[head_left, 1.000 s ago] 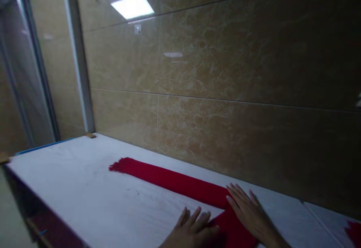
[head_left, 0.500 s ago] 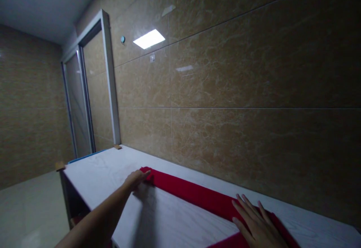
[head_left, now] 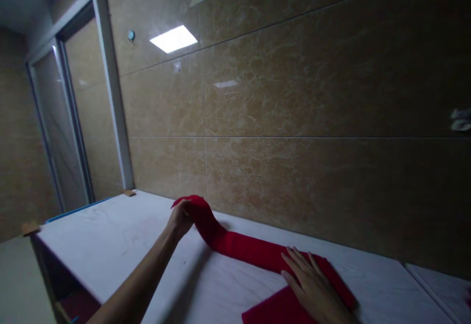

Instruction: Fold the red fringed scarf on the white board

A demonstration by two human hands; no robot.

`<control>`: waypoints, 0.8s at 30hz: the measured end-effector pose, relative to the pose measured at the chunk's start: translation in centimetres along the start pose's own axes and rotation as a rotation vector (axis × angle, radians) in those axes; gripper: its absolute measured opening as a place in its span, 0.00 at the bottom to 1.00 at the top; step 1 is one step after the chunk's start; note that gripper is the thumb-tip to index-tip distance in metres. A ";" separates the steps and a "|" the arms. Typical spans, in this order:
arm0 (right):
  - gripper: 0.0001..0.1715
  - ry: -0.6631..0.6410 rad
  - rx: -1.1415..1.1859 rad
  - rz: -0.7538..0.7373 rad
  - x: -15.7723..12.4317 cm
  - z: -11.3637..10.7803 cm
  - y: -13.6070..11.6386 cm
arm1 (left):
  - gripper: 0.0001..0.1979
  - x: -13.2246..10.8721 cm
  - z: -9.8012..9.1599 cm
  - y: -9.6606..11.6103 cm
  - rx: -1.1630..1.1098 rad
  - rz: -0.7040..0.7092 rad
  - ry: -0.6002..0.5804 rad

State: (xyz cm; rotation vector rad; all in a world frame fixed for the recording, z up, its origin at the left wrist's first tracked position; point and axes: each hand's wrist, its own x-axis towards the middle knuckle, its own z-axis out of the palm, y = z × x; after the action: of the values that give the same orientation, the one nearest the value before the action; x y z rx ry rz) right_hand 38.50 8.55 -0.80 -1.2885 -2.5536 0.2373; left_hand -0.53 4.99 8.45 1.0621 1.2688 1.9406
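Note:
A long strip of red cloth [head_left: 250, 251] lies along the white tabletop, bent near its right end so that another part angles toward the front edge. My left hand [head_left: 181, 218] grips the strip's far left end and holds it lifted off the table in a curve. My right hand [head_left: 307, 280] rests flat on the cloth at the bend, fingers stretched out and slightly apart. Part of the cloth under the right hand is hidden.
The white wood-grain tabletop [head_left: 121, 230] runs along a tan tiled wall [head_left: 294, 181]. Small brown blocks [head_left: 128, 193] sit at its left corners, with a blue edge between them. Below the left side is an open dark compartment [head_left: 69, 284]. A framed panel [head_left: 110, 83] stands on the wall.
My left hand has raised the strip's left end off the tabletop, and the cloth now curves upward. My right hand stays spread on the bend. The view has turned rightward.

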 end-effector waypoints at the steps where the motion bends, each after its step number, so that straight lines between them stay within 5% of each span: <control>1: 0.34 -0.002 0.005 0.005 -0.1 -0.1 -0.2 | 0.14 -0.7 1.3 0.1 -0.049 -0.013 -0.035; 5: 0.32 0.034 0.031 0.002 -0.4 0.0 -0.3 | 0.29 -7.6 6.2 -2.6 0.047 0.019 -0.398; 9: 0.31 0.029 0.044 0.031 -0.5 -0.1 -0.5 | 0.31 -15.5 8.3 -7.2 0.688 0.654 -1.197; 12: 0.32 -0.006 0.024 0.039 -0.5 -0.6 -0.9 | 0.31 -17.6 8.8 -7.5 1.018 1.052 -1.270; 14: 0.32 -0.023 0.004 0.040 -0.4 -0.7 -1.0 | 0.31 -17.5 9.3 -6.1 1.078 1.113 -1.219; 17: 0.32 -0.005 0.002 0.042 -0.5 -0.4 -0.9 | 0.27 -16.8 10.3 -3.9 0.896 0.943 -1.378; 19: 0.31 0.012 0.013 0.041 -0.5 -0.1 -0.6 | 0.24 -16.2 11.1 -3.7 0.595 0.584 -1.498; 22: 0.30 0.023 0.047 0.002 0.0 0.0 -0.3 | 0.20 -14.3 12.7 -5.5 0.018 -0.079 -1.282; 24: 0.29 0.123 0.079 0.009 0.1 -0.4 -0.3 | 0.24 -12.5 13.6 -7.2 -0.180 -0.298 -1.082</control>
State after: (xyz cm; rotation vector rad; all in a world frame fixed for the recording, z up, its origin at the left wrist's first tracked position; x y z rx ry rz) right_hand 38.34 8.48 -0.29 -1.2456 -2.4118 0.2492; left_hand 17.88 3.90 1.09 1.4146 0.5642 0.9380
